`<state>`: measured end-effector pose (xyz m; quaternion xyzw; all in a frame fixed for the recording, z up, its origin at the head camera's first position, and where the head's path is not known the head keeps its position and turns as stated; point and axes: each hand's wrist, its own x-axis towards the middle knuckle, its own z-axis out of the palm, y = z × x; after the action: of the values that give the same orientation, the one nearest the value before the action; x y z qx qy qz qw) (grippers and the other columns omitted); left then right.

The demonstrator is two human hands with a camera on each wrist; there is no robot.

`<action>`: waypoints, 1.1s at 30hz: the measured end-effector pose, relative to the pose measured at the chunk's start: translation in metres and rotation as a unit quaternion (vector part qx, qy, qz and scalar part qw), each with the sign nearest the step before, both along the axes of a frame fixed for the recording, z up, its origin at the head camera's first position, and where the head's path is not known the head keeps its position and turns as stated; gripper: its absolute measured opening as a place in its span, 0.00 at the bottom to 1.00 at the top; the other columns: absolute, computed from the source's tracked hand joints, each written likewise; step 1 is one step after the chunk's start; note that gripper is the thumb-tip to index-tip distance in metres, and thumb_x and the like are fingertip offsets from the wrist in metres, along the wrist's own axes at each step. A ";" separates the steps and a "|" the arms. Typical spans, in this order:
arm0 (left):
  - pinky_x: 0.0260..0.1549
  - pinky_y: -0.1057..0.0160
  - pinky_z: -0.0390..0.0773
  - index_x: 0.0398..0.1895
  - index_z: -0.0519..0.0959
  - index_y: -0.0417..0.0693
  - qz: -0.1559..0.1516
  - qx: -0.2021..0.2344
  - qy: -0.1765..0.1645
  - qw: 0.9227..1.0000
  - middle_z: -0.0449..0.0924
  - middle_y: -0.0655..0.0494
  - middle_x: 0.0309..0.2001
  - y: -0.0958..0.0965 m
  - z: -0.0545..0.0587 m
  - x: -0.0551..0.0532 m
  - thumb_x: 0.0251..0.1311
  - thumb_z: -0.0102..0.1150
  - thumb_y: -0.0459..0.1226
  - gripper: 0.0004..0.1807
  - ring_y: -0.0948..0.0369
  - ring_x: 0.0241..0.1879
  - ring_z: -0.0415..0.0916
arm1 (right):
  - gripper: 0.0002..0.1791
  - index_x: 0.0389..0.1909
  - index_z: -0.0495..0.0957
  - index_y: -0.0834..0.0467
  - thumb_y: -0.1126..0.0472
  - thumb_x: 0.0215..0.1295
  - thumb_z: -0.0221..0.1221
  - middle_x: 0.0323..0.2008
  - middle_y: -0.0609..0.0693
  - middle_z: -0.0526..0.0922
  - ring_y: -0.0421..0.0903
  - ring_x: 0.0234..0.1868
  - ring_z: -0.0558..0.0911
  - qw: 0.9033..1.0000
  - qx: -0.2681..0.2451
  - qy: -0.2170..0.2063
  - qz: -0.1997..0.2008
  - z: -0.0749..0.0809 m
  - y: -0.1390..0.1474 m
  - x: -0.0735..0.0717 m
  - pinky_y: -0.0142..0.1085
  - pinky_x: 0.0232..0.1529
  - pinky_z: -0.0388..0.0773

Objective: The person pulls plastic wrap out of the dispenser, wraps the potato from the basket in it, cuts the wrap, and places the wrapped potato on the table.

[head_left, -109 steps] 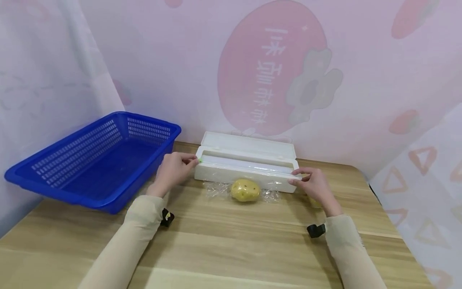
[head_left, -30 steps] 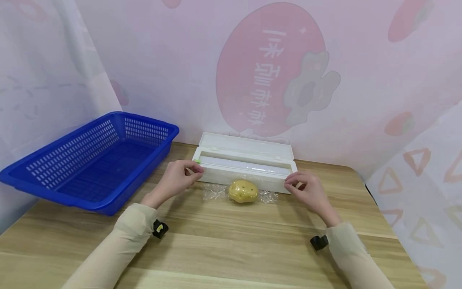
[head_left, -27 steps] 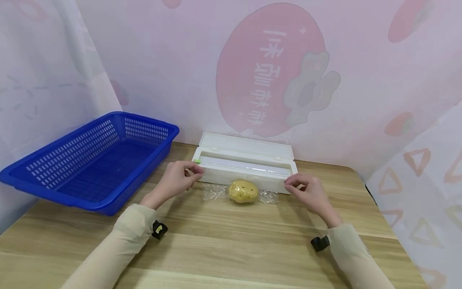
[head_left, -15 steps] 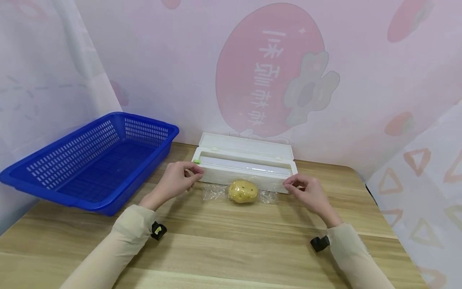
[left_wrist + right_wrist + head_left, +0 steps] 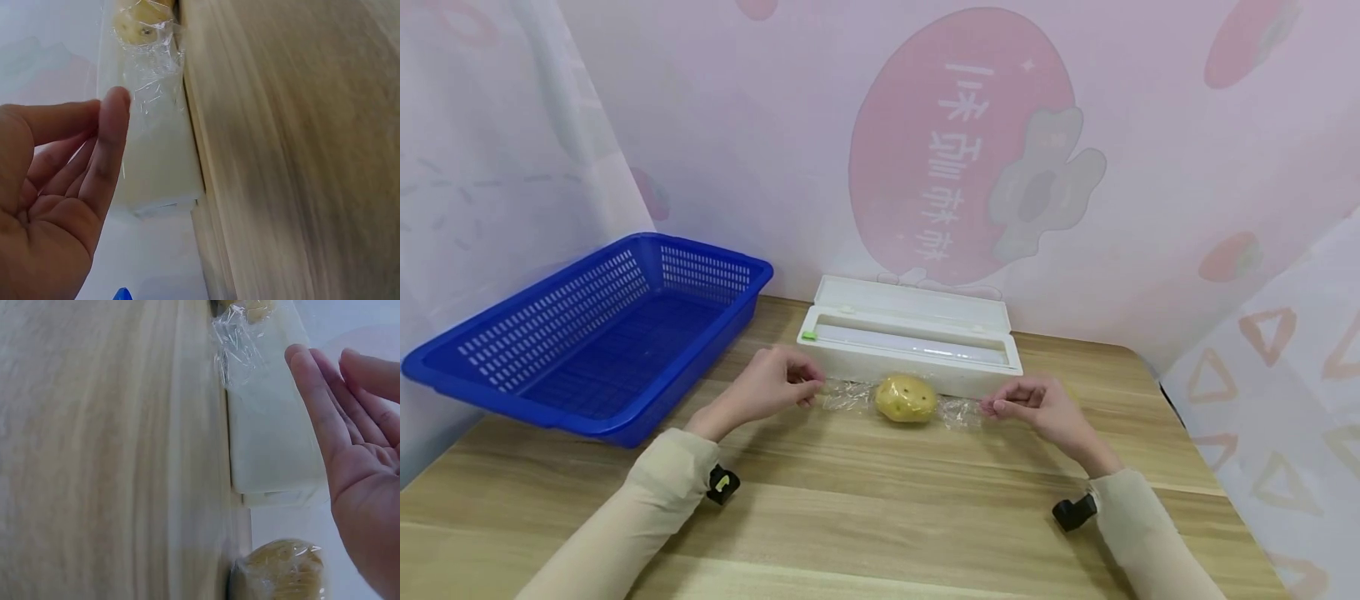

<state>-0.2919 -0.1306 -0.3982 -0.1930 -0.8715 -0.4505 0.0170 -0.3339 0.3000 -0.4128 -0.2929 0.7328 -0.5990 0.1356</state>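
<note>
A yellow potato (image 5: 906,398) in clear cling film lies before the long white cling film box (image 5: 917,371). Crinkled film ends (image 5: 958,412) spread out on both sides of it. The box's lid (image 5: 917,300) is raised, showing the roll inside. My left hand (image 5: 767,383) hovers by the left film end, thumb and index tips close together; no film shows between them in the left wrist view. My right hand (image 5: 1041,408) is at the right film end, its fingers nearly straight and apart from the thumb in the right wrist view.
A blue plastic basket (image 5: 700,354) stands on the left of the wooden table (image 5: 865,508). Another film-wrapped potato (image 5: 281,572) sits beyond the box's right end, mostly behind my right hand in the head view. A printed curtain (image 5: 737,150) hangs behind.
Both hands have come down from the box's front edge towards the film ends beside the potato. Box, potato and basket have hardly moved.
</note>
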 end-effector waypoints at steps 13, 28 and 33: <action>0.24 0.64 0.79 0.30 0.85 0.41 -0.059 -0.083 -0.004 0.995 0.81 0.59 0.22 0.005 -0.009 -0.015 0.58 0.64 0.29 0.02 0.63 0.23 0.78 | 0.09 0.38 0.82 0.71 0.66 0.64 0.65 0.31 0.62 0.86 0.59 0.33 0.86 0.989 0.101 0.027 -0.103 -0.007 -0.018 -0.007 0.45 0.36 0.83; 0.36 0.62 0.79 0.26 0.86 0.47 -0.092 -0.193 0.059 0.975 0.81 0.64 0.26 0.011 -0.006 -0.022 0.53 0.67 0.26 0.06 0.67 0.30 0.77 | 0.10 0.32 0.86 0.61 0.65 0.50 0.75 0.27 0.47 0.86 0.42 0.30 0.85 0.946 0.255 0.144 -0.137 -0.003 -0.035 -0.010 0.34 0.33 0.80; 0.38 0.61 0.80 0.27 0.88 0.49 -0.093 -0.219 0.048 0.970 0.83 0.66 0.28 0.012 -0.006 -0.024 0.53 0.67 0.28 0.07 0.68 0.32 0.78 | 0.10 0.30 0.85 0.59 0.63 0.48 0.76 0.26 0.44 0.86 0.39 0.28 0.84 0.938 0.287 0.140 -0.137 -0.003 -0.040 -0.014 0.34 0.33 0.80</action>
<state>-0.3158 -0.1188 -0.4039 -0.2932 -0.9255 -0.2382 -0.0257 -0.3476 0.2600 -0.4158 -0.2195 0.9181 -0.3288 0.0266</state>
